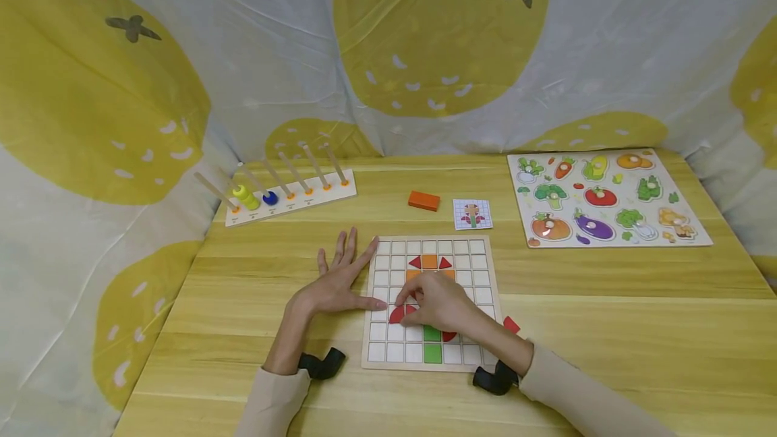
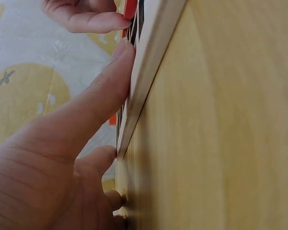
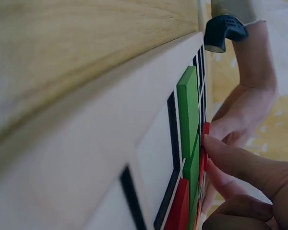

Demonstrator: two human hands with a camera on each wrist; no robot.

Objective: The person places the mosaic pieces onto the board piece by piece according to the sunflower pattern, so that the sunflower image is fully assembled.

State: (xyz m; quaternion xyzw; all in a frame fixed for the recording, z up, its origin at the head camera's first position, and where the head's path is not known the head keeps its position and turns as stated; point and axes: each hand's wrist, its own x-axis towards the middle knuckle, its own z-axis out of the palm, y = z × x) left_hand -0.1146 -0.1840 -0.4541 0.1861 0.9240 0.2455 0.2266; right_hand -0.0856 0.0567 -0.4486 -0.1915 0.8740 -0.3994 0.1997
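Observation:
A white grid board (image 1: 479,288) lies on the wooden table in front of me. On it sit an orange square (image 1: 429,261) between two red triangles, and green squares (image 1: 432,351) lower down. My left hand (image 1: 340,282) lies flat with its fingers spread, and its thumb presses the board's left edge (image 2: 151,62). My right hand (image 1: 425,305) rests on the board with curled fingers pinching a red curved piece (image 1: 398,314). In the right wrist view a fingertip (image 3: 221,148) touches that red piece (image 3: 205,130) beside a green piece (image 3: 188,110).
A loose red piece (image 1: 512,324) lies by the board's right edge. Behind the board are an orange block (image 1: 423,200) and a small pattern card (image 1: 472,214). A vegetable puzzle (image 1: 607,197) lies at the back right. A rod-and-bead rack (image 1: 285,194) stands at the back left. Lemon-print cloth surrounds the table.

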